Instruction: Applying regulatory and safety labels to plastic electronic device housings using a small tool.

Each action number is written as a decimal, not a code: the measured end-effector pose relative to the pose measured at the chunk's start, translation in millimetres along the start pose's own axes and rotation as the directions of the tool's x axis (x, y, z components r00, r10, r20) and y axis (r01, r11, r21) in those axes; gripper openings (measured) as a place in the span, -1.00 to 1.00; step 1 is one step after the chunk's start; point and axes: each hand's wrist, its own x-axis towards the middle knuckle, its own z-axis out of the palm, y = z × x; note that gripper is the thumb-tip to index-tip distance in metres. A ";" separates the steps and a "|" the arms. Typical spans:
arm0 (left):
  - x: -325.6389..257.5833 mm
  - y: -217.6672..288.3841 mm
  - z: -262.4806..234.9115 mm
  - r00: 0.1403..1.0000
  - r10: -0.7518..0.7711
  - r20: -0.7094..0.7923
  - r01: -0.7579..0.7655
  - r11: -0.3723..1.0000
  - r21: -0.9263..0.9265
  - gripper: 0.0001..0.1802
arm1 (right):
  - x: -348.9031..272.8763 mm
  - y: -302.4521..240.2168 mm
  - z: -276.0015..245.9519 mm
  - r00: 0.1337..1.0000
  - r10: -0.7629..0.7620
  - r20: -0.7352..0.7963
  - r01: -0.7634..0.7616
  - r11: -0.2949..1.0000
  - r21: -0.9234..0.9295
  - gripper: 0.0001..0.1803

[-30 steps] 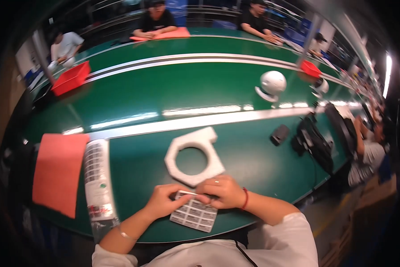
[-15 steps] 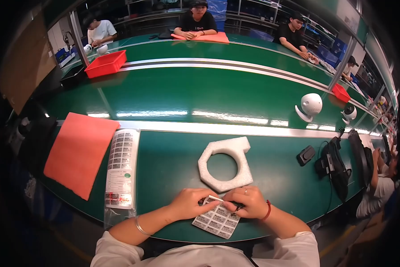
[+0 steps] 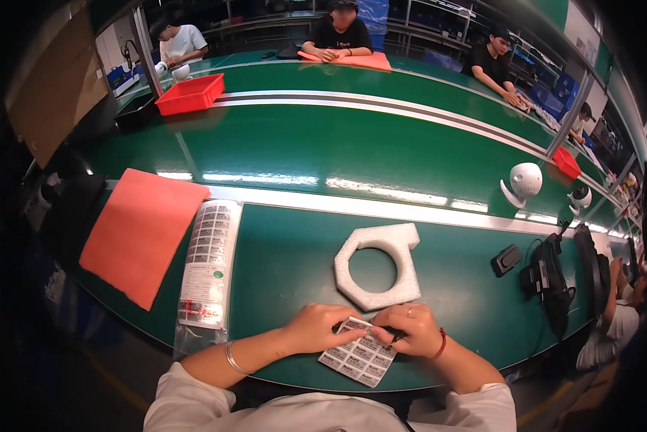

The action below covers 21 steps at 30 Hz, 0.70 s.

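A sheet of printed grey-and-white labels (image 3: 361, 362) is held between my two hands at the near edge of the bench. My left hand (image 3: 320, 327) pinches its upper left edge, thumb lying across the labels. The right hand (image 3: 412, 330) grips the upper right edge with fingers bent, and a small dark object (image 3: 397, 335) sticks out between them; its kind I cannot make out. Just beyond my hands lies a white foam ring (image 3: 345, 277) with a squared tab at its far right. It appears apart from the sheet.
To the left lie an orange foam sheet (image 3: 143, 234) and a plastic bag of label sheets (image 3: 204, 270). On the right are a small black box (image 3: 506, 260) and black cables with adapters (image 3: 543, 277). A white round camera (image 3: 526, 181) and a red tray (image 3: 190, 95) stand farther off. Several people sit nearby.
The whole view has shifted slightly, so the bench appears farther right. The sheet's top edge, curled into a white roll before, now looks flatter between my fingers. Both hands keep hold.
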 end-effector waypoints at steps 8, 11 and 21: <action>1.5 2.7 -1.6 0.999 0.033 -0.025 -0.033 0.999 0.020 -0.71 | 0.2 -0.3 0.1 0.998 -0.042 -0.050 0.040 0.998 -0.045 -0.90; 2.1 1.4 1.6 0.995 0.068 -0.076 -0.068 0.998 -0.004 -0.75 | 2.2 -1.2 -3.4 0.999 -0.037 -0.035 0.035 0.998 -0.047 -0.90; -2.7 0.3 2.1 0.993 0.087 -0.077 -0.090 0.995 -0.039 -0.76 | 3.1 -6.2 0.1 1.000 0.009 -0.012 -0.009 1.000 -0.003 -0.91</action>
